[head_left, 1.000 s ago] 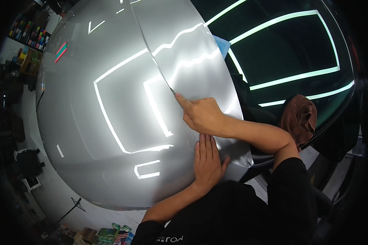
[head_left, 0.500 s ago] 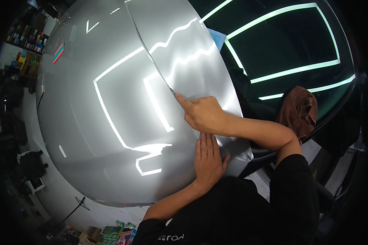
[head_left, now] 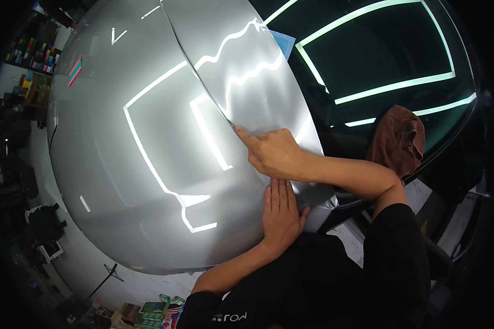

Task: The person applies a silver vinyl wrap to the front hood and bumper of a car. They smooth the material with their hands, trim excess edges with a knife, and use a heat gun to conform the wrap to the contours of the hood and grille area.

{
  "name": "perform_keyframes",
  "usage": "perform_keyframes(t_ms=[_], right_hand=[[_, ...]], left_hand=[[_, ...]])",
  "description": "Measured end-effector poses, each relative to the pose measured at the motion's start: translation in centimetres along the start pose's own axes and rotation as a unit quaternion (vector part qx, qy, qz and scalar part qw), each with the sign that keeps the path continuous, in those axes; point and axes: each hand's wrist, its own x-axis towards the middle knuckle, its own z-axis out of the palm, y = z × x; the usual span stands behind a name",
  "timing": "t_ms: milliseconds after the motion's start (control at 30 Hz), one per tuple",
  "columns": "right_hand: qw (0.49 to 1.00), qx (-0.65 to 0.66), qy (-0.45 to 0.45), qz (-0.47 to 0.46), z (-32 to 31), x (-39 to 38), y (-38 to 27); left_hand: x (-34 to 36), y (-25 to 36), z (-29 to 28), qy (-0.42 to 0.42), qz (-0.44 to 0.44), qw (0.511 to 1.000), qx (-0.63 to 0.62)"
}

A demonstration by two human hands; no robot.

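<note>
A glossy silver car panel [head_left: 93,164] fills the middle and left of the view, with a rippled right part. A thin strand or seam [head_left: 197,77] runs from the top down to the index fingertip of my right hand [head_left: 274,156], which touches it; the other fingers are curled, and what they may hold is hidden. My left hand [head_left: 280,216] lies flat on the panel just below my right hand, fingers straight and together. A bunched brown cloth [head_left: 398,137] rests on dark glass [head_left: 389,49] beside my right forearm. A blue sheet [head_left: 282,44] pokes out at the silver edge.
At the left are a rack of coloured pieces [head_left: 30,49], a wooden shelf [head_left: 38,88] and a black object [head_left: 41,222]. A thin stand [head_left: 107,274] and green boxes [head_left: 153,312] are at the bottom. The white floor [head_left: 346,241] shows past the car.
The view has shifted slightly, so the top of the strand and the cloth sit higher in the picture. My hands keep nearly the same pose, with the right fingertip still at the strand.
</note>
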Motion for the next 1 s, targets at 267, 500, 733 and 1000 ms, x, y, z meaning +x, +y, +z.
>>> perform_keyframes(t_ms=[267,500,733,1000], right_hand=[[0.999,-0.006,-0.046,0.008,-1.4,-0.9,-0.8],[0.999,-0.014,-0.045,-0.004,-1.6,-2.3,-0.9],[0.998,-0.020,-0.051,-0.006,-1.7,-3.2,-1.1],[0.998,-0.020,-0.066,-0.004,-1.9,-4.4,-1.3]], left_hand=[[-0.5,0.5,-0.2,-0.023,0.000,1.000,0.013],[-1.2,1.0,0.1,-0.021,0.009,1.000,0.008],[-1.7,1.3,0.4,-0.016,0.027,0.999,-0.006],[-2.3,2.0,0.5,-0.024,0.037,0.999,-0.003]])
